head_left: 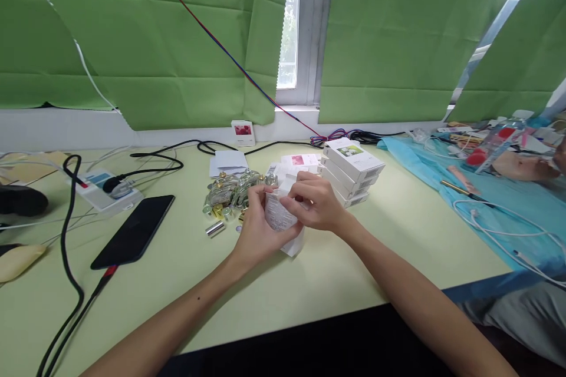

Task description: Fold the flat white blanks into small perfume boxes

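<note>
Near the middle of the table, my left hand (259, 227) is closed around a small white carton (280, 212) with fine grey print facing me. The fingers of my right hand (316, 200) pinch the carton's upper part, where a white flap stands up. Just behind and left of my hands lie several glass bottles (223, 188) in a cluster, with gold and silver caps (217, 210) in front of them. A shiny silver cylinder (215, 229) lies beside the caps. To the right of my right hand is a stack of white boxes (354, 162), the top one bearing a green picture.
Folded white papers (229, 162) and an upright small box (243, 132) sit at the back. On the left are a black phone (134, 231) on a cable and a power strip (104, 191). Blue sheeting (442, 179) with cables and a bottle covers the right side.
</note>
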`<state>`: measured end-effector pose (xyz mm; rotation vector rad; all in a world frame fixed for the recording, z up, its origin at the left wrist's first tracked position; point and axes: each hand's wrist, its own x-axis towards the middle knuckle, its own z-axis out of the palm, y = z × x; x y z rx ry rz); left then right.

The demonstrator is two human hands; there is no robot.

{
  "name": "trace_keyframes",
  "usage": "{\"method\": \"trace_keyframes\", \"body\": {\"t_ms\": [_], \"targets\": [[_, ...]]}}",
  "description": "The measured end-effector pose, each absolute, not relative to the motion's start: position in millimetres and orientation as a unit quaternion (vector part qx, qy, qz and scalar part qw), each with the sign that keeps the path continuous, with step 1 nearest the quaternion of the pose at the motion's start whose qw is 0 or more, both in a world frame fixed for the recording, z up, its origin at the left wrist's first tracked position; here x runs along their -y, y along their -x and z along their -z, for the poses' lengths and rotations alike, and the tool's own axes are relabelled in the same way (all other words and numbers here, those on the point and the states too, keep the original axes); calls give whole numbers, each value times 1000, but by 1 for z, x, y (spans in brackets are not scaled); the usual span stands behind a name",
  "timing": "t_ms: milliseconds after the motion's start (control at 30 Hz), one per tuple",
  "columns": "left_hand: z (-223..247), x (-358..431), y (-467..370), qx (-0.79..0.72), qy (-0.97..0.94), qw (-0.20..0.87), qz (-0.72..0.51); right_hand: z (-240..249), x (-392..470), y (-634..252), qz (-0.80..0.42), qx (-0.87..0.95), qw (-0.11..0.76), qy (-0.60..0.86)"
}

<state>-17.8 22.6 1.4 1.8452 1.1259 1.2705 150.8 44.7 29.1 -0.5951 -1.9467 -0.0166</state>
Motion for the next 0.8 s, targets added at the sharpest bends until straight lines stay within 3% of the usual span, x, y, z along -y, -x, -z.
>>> {"method": "trace_keyframes", "body": {"t_ms": [800], "targets": [[3, -22, 18, -340, -717, 223, -566, -35, -40, -154, 87, 734, 647, 189]]}}
